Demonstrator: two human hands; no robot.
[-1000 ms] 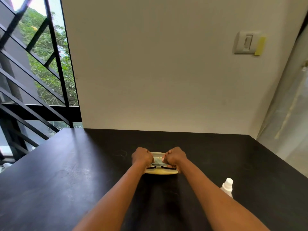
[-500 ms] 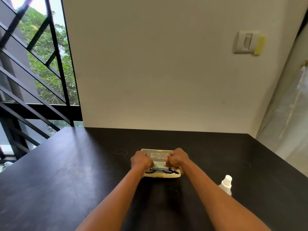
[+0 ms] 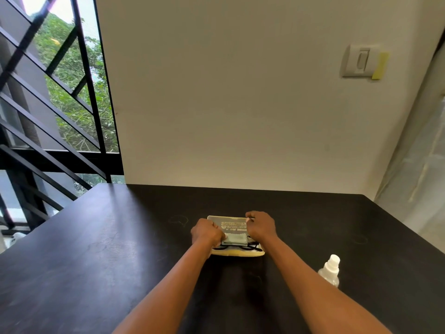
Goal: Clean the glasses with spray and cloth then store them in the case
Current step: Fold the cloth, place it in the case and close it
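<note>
A cream glasses case [image 3: 237, 253] lies open on the black table [image 3: 120, 261], its lid [image 3: 232, 224] tilted back with printed text inside. Black-framed glasses [image 3: 243, 248] lie in the tray, and a folded pale cloth [image 3: 235, 239] rests on top of them. My left hand [image 3: 207, 233] is curled at the case's left side, its thumb and fingers pinching the cloth's left edge. My right hand [image 3: 261, 227] is curled at the lid's right corner and grips it. A clear spray bottle [image 3: 329, 272] with a white cap stands to the right, apart from both hands.
A plain wall rises behind the table, with a light switch [image 3: 360, 61] high on the right. A window with black bars [image 3: 72, 92] fills the left side. The table's right edge [image 3: 397, 225] runs beside a pale curtain.
The lid has swung further back, so its printed inside now shows. My right hand has moved from the cloth's right end up to the lid's right corner. My left hand has stayed put.
</note>
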